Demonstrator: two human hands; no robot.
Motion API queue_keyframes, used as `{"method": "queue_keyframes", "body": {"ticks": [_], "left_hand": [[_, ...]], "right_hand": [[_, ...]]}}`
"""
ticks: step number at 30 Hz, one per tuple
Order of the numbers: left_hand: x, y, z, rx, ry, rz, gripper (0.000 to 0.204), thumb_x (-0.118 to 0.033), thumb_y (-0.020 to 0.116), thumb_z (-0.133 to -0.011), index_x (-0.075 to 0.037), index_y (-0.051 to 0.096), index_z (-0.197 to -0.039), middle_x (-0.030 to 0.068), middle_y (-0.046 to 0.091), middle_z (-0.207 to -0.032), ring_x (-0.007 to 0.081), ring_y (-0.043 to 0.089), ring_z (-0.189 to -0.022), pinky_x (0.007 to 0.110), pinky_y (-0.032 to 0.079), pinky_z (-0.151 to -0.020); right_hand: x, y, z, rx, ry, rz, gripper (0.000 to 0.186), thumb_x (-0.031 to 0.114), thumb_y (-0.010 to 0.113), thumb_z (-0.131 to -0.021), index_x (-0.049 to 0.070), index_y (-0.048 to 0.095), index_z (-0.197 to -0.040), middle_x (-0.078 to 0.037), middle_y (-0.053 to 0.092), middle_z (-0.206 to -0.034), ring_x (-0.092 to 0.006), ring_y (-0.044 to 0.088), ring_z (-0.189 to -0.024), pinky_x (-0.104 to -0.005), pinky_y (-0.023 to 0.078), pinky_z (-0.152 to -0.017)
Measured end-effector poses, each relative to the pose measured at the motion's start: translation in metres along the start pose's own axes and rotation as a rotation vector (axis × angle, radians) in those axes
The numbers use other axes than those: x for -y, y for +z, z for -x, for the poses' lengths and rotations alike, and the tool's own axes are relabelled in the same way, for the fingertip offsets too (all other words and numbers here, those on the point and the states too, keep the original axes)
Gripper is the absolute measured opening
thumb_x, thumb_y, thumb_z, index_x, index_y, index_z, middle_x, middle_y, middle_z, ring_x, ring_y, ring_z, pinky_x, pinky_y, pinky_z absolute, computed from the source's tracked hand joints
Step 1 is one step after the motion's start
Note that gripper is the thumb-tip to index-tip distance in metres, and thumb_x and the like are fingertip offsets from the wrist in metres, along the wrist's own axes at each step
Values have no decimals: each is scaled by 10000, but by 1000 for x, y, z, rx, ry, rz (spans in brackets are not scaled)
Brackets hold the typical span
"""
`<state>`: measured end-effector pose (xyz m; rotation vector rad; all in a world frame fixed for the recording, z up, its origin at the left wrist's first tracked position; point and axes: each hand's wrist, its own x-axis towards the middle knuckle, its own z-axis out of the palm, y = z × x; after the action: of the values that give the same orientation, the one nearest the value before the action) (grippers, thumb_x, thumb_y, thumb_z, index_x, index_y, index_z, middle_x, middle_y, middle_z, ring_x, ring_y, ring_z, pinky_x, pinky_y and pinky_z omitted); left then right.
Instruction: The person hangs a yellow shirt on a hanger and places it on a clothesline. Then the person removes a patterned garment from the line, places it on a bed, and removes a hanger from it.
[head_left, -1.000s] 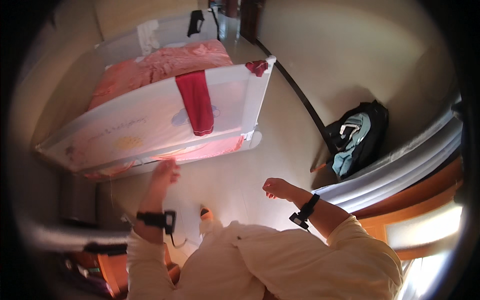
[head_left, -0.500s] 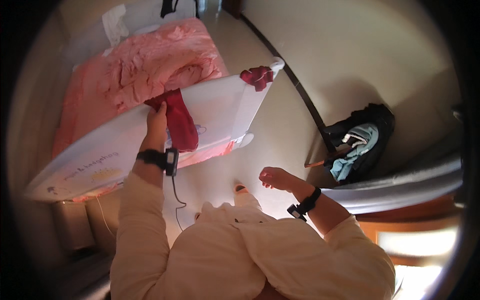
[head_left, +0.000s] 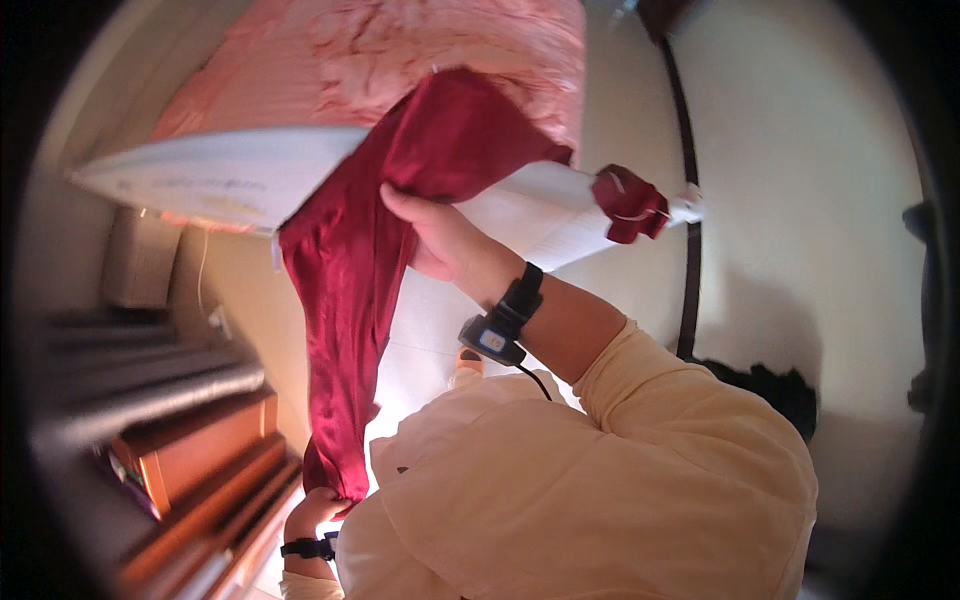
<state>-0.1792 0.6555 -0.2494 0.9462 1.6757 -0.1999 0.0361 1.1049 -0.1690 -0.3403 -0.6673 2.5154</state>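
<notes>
The bed rail [head_left: 220, 180] is partly hidden by a red garment [head_left: 345, 300], its long axis slanted down-left, gripped by left hand [head_left: 315, 507] and right hand [head_left: 438, 238].

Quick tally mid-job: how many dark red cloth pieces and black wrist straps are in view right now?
Dark red cloth pieces: 2 (long garment, small piece on the white rail)
Black wrist straps: 2 (left strap, right strap)
Total: 4

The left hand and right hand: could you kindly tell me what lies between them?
In the head view, a red cloth runs from the left hand to the right hand.
</notes>
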Motion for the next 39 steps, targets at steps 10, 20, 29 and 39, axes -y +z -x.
{"method": "queue_keyframes", "body": {"ticks": [10,20,29,39], "left_hand": [[-70,34,36,-562,1036,1581,636,-261,735,-854,-4,451,-1362,147,573,-1287,254,553,-1169,378,470,-965],[-12,172,255,-1414,291,756,345,59,509,-822,-5,588,-1151,120,652,-1140,245,639,-990,354,502,-890],[-14,253,296,-1401,120,274,391,54,541,-777,-3,545,-1164,177,606,-1015,257,595,-940,357,478,-845],[-16,289,333,-837,-285,507,311,-1,550,-745,13,566,-1056,84,598,-851,175,563,-795,312,468,-726]], "right_hand": [[-171,148,76,774,800,1122,429,297,657,-902,20,582,-1221,-86,666,-1028,-165,620,-883,-312,506,-801],[-265,194,164,1375,649,2162,368,297,597,-945,51,594,-1218,-78,677,-1020,-175,624,-1001,-305,473,-894],[-379,262,257,1238,-261,1146,225,269,708,-811,53,722,-871,-172,692,-807,-300,690,-753,-370,544,-678],[-360,241,299,1590,188,1483,426,440,692,-752,52,732,-924,-149,703,-922,-297,658,-889,-371,515,-821]]}}
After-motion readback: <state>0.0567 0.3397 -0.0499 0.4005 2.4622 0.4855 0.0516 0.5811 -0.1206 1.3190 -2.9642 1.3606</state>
